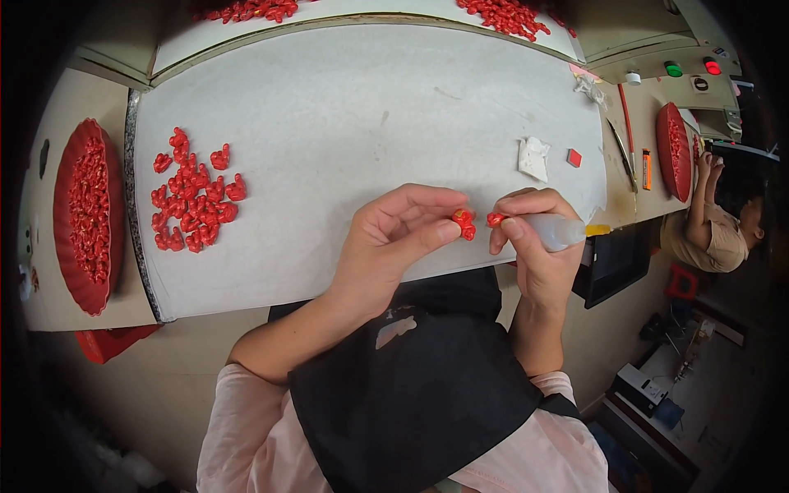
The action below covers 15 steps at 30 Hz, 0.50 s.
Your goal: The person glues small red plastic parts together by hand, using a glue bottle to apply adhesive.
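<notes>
Between its thumb and fingertips, my left hand (403, 226) pinches a small glossy red figure (464, 223) with a bit of yellow on it. A few centimetres to its right, my right hand (538, 238) pinches a smaller red piece (495, 219) between thumb and finger. Tucked in that same hand is a translucent squeeze bottle (557, 233), its yellow tip (598, 230) pointing right. The two red pieces are apart. A loose group of similar red figures (197, 197) lies on the white work surface (345, 107) to the left.
A fluted red tray (64, 214) full of red pieces stands far left; another red tray (664, 156) is far right. More red pieces (505, 16) lie on the back shelf. White crumpled tissue (533, 158), a red block (574, 157) and a tweezers-like tool (623, 156) lie right. A co-worker (711, 222) sits beyond.
</notes>
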Each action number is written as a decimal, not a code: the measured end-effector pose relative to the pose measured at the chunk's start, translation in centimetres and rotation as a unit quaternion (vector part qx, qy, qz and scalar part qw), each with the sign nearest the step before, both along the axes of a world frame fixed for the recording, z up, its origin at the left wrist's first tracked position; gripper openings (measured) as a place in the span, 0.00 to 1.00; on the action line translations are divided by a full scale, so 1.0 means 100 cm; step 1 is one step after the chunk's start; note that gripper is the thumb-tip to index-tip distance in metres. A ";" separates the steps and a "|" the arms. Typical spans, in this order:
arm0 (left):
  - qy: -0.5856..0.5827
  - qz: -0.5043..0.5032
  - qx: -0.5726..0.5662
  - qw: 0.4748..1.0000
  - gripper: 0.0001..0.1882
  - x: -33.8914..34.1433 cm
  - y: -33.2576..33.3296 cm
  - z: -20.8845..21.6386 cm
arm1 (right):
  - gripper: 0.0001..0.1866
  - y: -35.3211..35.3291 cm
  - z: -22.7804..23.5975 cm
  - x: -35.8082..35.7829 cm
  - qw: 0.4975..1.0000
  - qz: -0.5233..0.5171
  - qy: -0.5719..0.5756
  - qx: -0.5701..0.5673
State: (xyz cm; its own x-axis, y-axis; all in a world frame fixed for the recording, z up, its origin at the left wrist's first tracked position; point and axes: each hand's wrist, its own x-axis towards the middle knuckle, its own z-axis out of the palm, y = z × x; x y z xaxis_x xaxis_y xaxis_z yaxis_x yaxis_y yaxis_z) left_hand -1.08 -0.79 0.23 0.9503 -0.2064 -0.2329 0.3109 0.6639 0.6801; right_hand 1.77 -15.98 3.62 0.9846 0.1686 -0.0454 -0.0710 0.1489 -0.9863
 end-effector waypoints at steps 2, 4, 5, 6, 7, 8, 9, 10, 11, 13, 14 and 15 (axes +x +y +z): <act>-0.007 0.000 -0.002 1.000 0.10 0.000 0.001 -0.002 | 0.04 0.001 0.001 -0.002 1.000 0.004 -0.005 -0.008; -0.015 -0.001 -0.005 1.000 0.09 0.000 0.001 -0.002 | 0.05 0.003 0.002 -0.004 0.999 -0.011 -0.029 -0.021; -0.016 -0.002 0.000 1.000 0.08 -0.001 0.001 -0.002 | 0.05 0.004 0.001 -0.006 0.999 -0.010 -0.028 -0.021; -0.017 -0.004 0.005 1.000 0.08 -0.001 0.001 -0.002 | 0.05 0.005 0.001 -0.007 0.999 -0.009 -0.029 -0.026; -0.016 -0.002 0.005 1.000 0.08 -0.001 0.000 -0.002 | 0.05 0.005 0.001 -0.008 0.999 -0.008 -0.030 -0.030; -0.029 -0.001 0.002 1.000 0.08 -0.001 0.000 -0.003 | 0.05 0.007 0.001 -0.008 0.999 -0.008 -0.029 -0.030; -0.042 0.000 0.000 0.999 0.08 -0.001 0.000 -0.003 | 0.05 0.008 0.001 -0.009 0.999 -0.011 -0.023 -0.030; -0.041 0.001 0.000 0.999 0.08 -0.002 0.000 -0.003 | 0.05 0.010 0.001 -0.010 0.999 -0.014 -0.017 -0.029; -0.042 0.004 0.002 0.999 0.08 -0.002 -0.001 -0.003 | 0.05 0.010 0.001 -0.010 0.999 -0.014 -0.016 -0.029; -0.042 0.008 0.004 0.999 0.08 -0.002 -0.001 -0.004 | 0.04 0.010 0.000 -0.010 0.999 -0.016 -0.016 -0.042; -0.045 0.009 0.005 0.999 0.08 -0.002 -0.001 -0.004 | 0.04 0.009 0.000 -0.010 0.999 -0.016 -0.015 -0.042; -0.047 0.010 0.006 0.999 0.08 -0.002 -0.001 -0.004 | 0.04 0.009 -0.001 -0.010 0.999 -0.014 -0.008 -0.043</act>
State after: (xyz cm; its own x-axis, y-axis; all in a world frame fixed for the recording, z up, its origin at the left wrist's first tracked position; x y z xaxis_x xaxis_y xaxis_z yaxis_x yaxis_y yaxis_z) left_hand -1.31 -0.91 -0.19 0.9720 -0.1853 -0.1443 0.2320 0.6613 0.7133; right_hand 0.79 -15.10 3.56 0.9896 0.1370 -0.0430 -0.0523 0.0648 -0.9965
